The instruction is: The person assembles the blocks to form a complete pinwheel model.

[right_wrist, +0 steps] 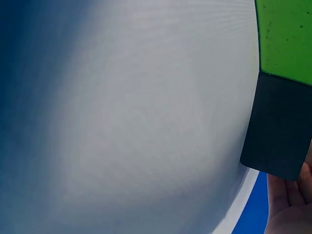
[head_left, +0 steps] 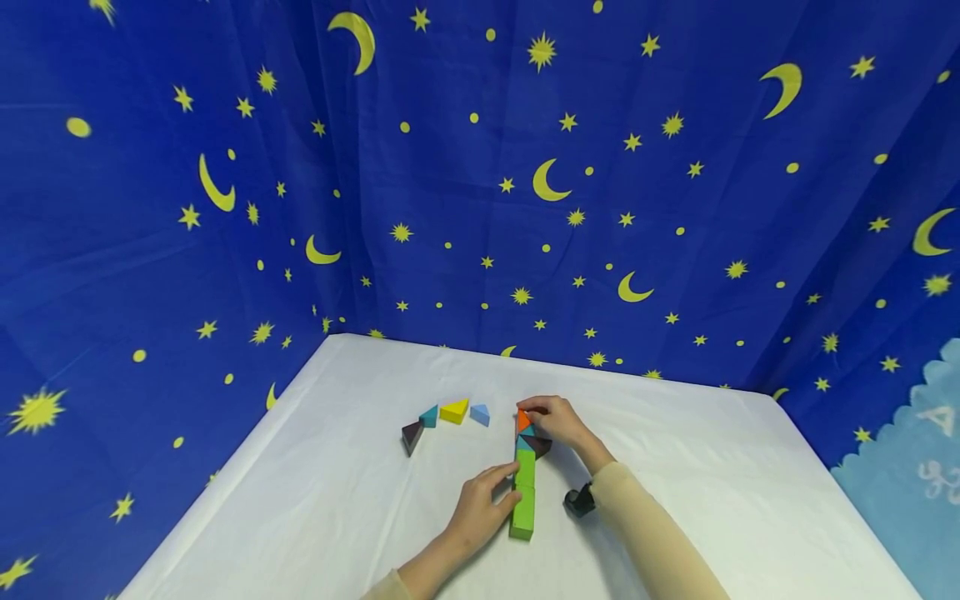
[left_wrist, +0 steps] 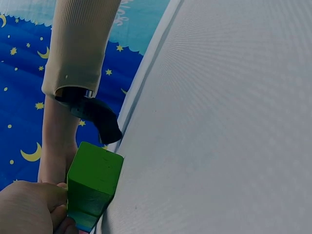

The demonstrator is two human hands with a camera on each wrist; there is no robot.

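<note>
A row of blocks runs away from me on the white table. Its near end is two green blocks (head_left: 522,512); farther along are small blue-green triangular pieces (head_left: 524,443), a dark triangular block (head_left: 538,447) jutting right, and an orange triangular block (head_left: 523,422). My left hand (head_left: 477,508) touches the left side of the green blocks with its index finger and thumb. At the far end my right hand (head_left: 557,421) pinches the orange block between thumb and index finger. In the right wrist view the dark block (right_wrist: 278,126) adjoins a green block (right_wrist: 287,39).
Left of the row lie a dark triangular block (head_left: 412,437), a teal one (head_left: 429,417), a yellow one (head_left: 453,412) and a light blue one (head_left: 480,414). A black device (head_left: 579,502) sits at the right cuff. Blue star-patterned cloth (head_left: 480,208) hangs behind the table (head_left: 675,475).
</note>
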